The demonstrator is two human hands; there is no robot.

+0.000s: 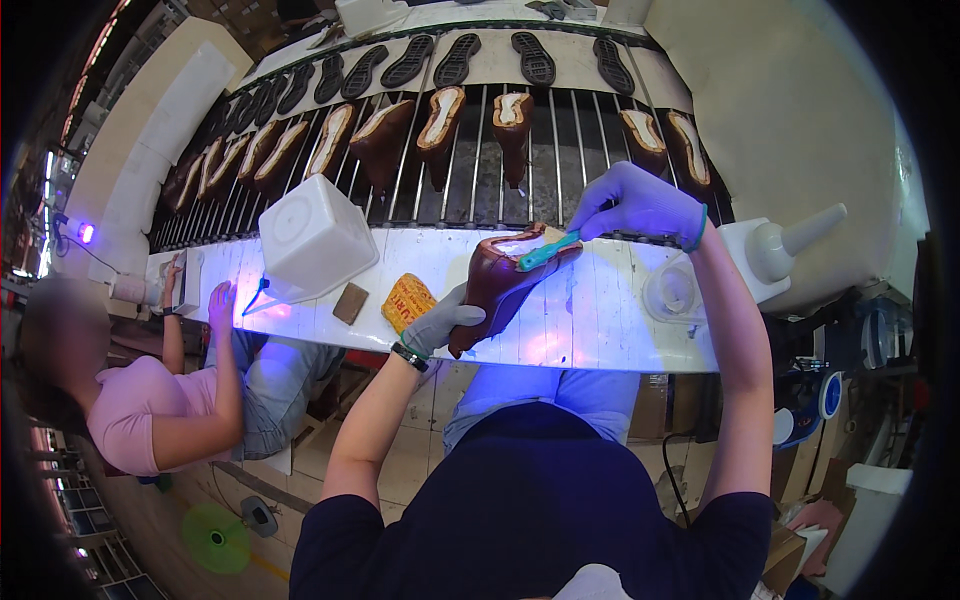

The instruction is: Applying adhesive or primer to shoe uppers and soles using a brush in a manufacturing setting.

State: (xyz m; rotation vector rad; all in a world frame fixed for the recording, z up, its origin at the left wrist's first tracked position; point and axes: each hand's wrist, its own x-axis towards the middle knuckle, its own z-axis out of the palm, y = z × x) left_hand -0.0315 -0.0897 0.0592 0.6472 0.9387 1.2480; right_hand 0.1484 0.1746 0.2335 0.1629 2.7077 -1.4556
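The left hand [440,325] clasps the brown upper [497,285]; the right hand [635,205] pinches the teal tool [547,254]; slack left-hand hold could make it skid.

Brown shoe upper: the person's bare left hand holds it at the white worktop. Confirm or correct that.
Not bare: the head view shows the left hand wearing a pale glove. It does hold the brown shoe upper at the white worktop.

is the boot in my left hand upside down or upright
Upside down: the boot has its pale underside facing up, by the brush.
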